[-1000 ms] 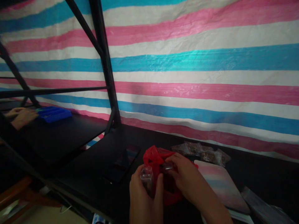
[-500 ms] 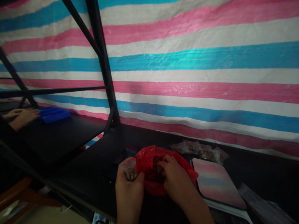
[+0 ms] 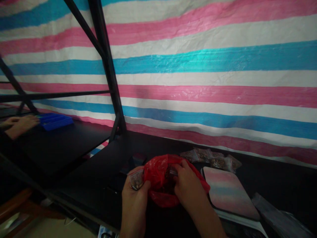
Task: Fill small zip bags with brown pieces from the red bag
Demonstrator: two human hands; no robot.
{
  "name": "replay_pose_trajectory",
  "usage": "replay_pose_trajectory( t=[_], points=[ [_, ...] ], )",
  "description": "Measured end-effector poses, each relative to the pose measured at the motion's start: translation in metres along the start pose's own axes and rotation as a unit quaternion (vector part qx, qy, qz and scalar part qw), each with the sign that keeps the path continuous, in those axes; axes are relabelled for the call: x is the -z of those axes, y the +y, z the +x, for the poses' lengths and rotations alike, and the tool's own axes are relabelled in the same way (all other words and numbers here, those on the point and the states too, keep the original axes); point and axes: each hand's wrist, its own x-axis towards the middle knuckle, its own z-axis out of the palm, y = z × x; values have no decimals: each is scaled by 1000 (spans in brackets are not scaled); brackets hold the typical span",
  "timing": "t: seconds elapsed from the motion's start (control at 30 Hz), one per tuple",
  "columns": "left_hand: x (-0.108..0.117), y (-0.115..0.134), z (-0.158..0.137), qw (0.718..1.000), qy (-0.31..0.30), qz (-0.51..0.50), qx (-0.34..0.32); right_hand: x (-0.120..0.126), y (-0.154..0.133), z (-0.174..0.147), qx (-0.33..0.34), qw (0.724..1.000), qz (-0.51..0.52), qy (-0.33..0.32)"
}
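Observation:
My left hand point(image 3: 135, 195) is closed on a small clear zip bag point(image 3: 136, 180) with pale bits in its bottom, held at the left side of a red plastic bag point(image 3: 157, 168). The red bag lies open on the black tabletop, with dark brown contents partly in shadow. Over its mouth, my right hand point(image 3: 187, 181) reaches in with curled fingers. What those fingertips grip is too dark to make out. Just right of the red bag sits a scale with a shiny plate point(image 3: 229, 190) that mirrors the striped sheet.
Several filled zip bags point(image 3: 213, 159) lie behind the scale. Flat clear bags point(image 3: 279, 215) rest at the right. A black metal frame point(image 3: 109, 72) rises at the left. Beyond it, a co-worker's hands point(image 3: 21, 125) are beside a blue tray point(image 3: 55, 121). A striped sheet point(image 3: 210, 96) hangs behind.
My right fingers have shifted slightly within the red bag's mouth. The red bag's left side has bulged and moved a little, and the zip bag in my left hand has tilted.

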Motion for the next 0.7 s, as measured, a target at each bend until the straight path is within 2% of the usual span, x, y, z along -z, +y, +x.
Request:
replay_pose_trajectory(
  t=[0.23,0.47,0.7],
  points=[
    [-15,9,5,993,-81,-64,54,-7,-4,1,50,998,41,-3],
    [-15,12,8,986,-105,-95,90,-6,7,2,82,991,108,-5],
    [-7,14,10,989,-105,-68,84,-6,18,7,66,978,199,-1]
  ],
)
